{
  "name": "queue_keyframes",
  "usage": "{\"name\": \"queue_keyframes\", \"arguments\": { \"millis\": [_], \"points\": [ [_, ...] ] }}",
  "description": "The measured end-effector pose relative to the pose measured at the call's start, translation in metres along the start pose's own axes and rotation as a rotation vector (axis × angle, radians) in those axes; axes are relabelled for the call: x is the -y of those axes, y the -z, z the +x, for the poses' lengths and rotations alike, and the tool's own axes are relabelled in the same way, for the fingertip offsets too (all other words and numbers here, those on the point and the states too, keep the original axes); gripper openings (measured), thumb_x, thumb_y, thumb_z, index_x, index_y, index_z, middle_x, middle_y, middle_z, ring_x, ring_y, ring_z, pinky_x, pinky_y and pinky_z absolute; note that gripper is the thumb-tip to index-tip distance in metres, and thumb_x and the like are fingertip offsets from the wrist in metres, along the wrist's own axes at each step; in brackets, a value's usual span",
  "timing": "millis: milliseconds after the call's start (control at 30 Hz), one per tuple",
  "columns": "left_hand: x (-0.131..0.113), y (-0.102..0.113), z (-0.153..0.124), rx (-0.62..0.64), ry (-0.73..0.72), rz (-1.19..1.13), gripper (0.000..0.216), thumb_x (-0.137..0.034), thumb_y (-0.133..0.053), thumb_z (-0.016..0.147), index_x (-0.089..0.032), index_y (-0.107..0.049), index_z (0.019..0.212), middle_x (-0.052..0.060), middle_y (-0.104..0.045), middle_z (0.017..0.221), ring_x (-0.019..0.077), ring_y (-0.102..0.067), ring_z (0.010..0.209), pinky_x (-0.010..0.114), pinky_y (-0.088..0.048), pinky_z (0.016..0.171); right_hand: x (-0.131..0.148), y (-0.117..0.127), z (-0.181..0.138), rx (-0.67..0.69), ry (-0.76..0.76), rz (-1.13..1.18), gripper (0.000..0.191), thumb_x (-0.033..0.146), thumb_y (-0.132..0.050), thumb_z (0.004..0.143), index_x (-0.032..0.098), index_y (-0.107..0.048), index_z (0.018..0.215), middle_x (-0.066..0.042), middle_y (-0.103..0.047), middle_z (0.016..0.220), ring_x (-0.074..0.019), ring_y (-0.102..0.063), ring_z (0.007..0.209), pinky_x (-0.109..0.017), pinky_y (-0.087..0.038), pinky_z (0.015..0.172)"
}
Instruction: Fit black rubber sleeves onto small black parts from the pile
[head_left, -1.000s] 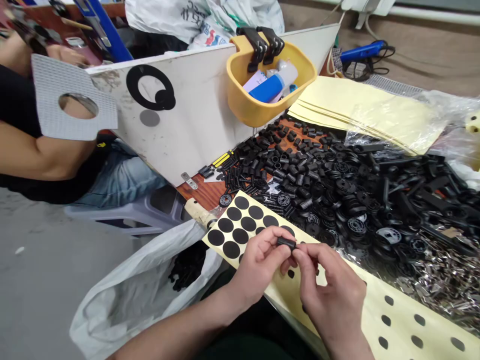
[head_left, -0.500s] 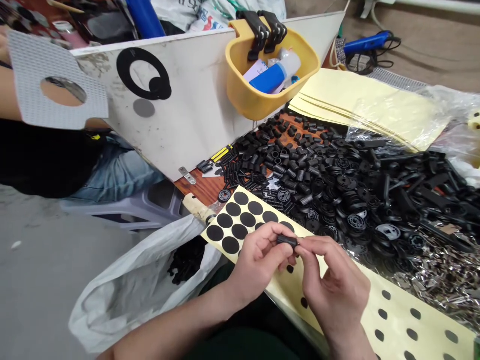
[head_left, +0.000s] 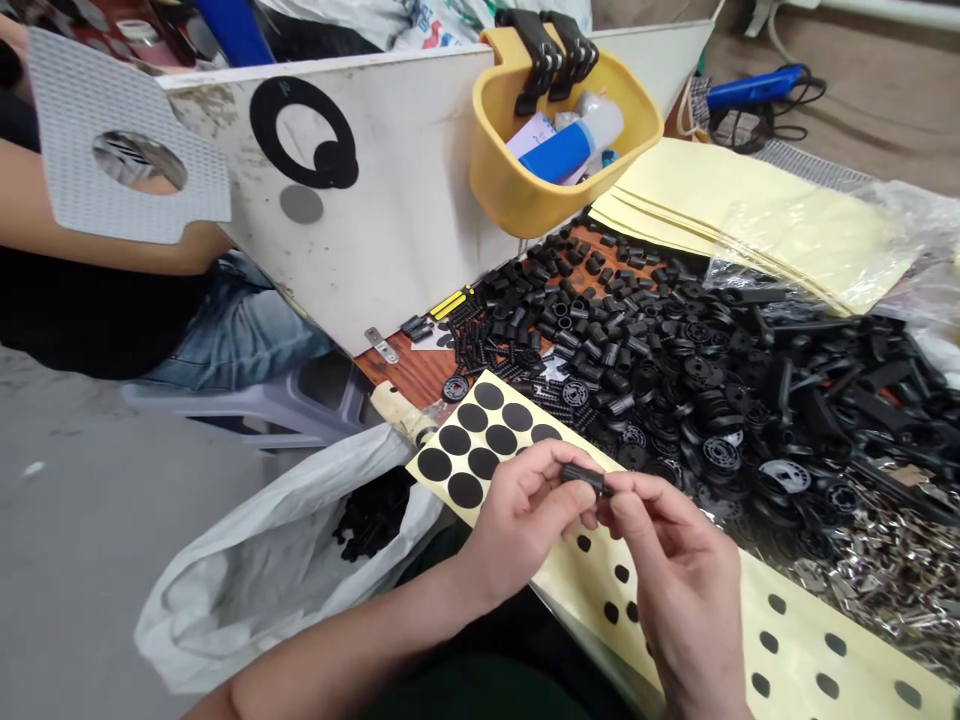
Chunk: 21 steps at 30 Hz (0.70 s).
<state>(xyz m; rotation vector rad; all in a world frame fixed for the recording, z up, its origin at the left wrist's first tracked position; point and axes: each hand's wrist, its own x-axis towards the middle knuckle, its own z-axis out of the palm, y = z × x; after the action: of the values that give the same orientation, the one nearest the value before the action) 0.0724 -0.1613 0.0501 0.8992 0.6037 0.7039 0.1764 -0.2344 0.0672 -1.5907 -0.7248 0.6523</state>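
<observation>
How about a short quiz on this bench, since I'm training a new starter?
1. What are the left hand and right hand pinching between them?
2. True or false: the yellow caddy hangs on the white partition.
3. What shows inside the white plastic bag? A) black parts B) yellow sheets C) a blue tube

Key: 1. A small black cylindrical part. 2. True. 3. A, the black parts.
</observation>
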Motion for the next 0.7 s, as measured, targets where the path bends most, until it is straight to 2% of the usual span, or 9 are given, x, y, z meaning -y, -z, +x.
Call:
{"name": "queue_keyframes", "arguments": {
  "millis": [133,233,400,467,567,633,700],
  "points": [
    [0.007,0.006,0.005,0.029,0.053,-0.120,0.014,-0.024,-0.065,0.083,-0.014,-0.063,0.091,0.002,-0.063,0.063,0.0110,-0.055,0.055,0.021,-0.042,0.051,-0.006,0.009,0.001,0.042,0.018,-0.005,0.021,0.041,-0.066,0.087,0.022,-0.075,0.088,-0.003,-0.071,0.070,-0.0144,-0.064,0.060,-0.023,-0.056,0.055],
    [0.008,0.009,0.006,0.045,0.062,-0.152,0.016,-0.025,-0.066,0.083,-0.013,-0.062,0.091,0.002,-0.064,0.063,0.0106,-0.054,0.055,0.022,-0.042,0.052,-0.012,0.011,0.002,-0.007,0.068,-0.087,0.017,0.036,-0.068,0.086,0.022,-0.074,0.093,-0.004,-0.074,0.077,-0.0156,-0.068,0.065,-0.023,-0.057,0.057],
    [0.006,0.011,0.007,0.070,0.086,-0.140,0.015,-0.025,-0.068,0.083,-0.013,-0.063,0.091,0.001,-0.064,0.064,0.0084,-0.052,0.052,0.021,-0.042,0.053,-0.019,0.006,0.004,-0.014,0.449,-0.319,0.010,0.017,-0.067,0.084,0.024,-0.071,0.090,-0.001,-0.072,0.081,-0.0146,-0.068,0.070,-0.023,-0.056,0.063],
    [0.006,0.010,0.007,0.063,0.103,-0.134,0.016,-0.026,-0.069,0.082,-0.013,-0.063,0.091,0.001,-0.063,0.064,0.0086,-0.053,0.053,0.021,-0.042,0.053,-0.019,0.007,0.005,-0.011,0.514,-0.386,0.010,0.015,-0.064,0.086,0.024,-0.070,0.087,0.000,-0.071,0.077,-0.0142,-0.067,0.067,-0.023,-0.055,0.065],
    [0.007,0.006,0.005,0.028,0.120,-0.131,0.021,-0.028,-0.072,0.078,-0.012,-0.063,0.088,0.001,-0.062,0.063,0.0093,-0.054,0.053,0.020,-0.041,0.051,-0.020,0.010,0.005,-0.005,0.399,-0.425,0.007,0.027,-0.066,0.086,0.024,-0.071,0.081,0.000,-0.072,0.072,-0.0155,-0.067,0.061,-0.023,-0.055,0.059],
    [0.006,0.004,0.003,0.024,0.142,-0.146,0.024,-0.029,-0.074,0.073,-0.012,-0.061,0.085,0.002,-0.062,0.062,0.0090,-0.053,0.051,0.020,-0.040,0.049,-0.023,0.013,0.005,0.023,0.273,-0.392,0.014,0.037,-0.070,0.082,0.025,-0.073,0.077,0.000,-0.073,0.067,-0.0180,-0.068,0.056,-0.024,-0.055,0.051],
    [0.004,0.005,0.004,0.036,0.161,-0.138,0.026,-0.028,-0.074,0.068,-0.013,-0.060,0.084,0.002,-0.061,0.062,0.0090,-0.052,0.049,0.020,-0.040,0.047,-0.029,0.014,0.006,0.021,0.169,-0.300,0.020,0.045,-0.072,0.080,0.025,-0.074,0.079,-0.002,-0.074,0.070,-0.0222,-0.071,0.059,-0.027,-0.057,0.051]
  ]
}}
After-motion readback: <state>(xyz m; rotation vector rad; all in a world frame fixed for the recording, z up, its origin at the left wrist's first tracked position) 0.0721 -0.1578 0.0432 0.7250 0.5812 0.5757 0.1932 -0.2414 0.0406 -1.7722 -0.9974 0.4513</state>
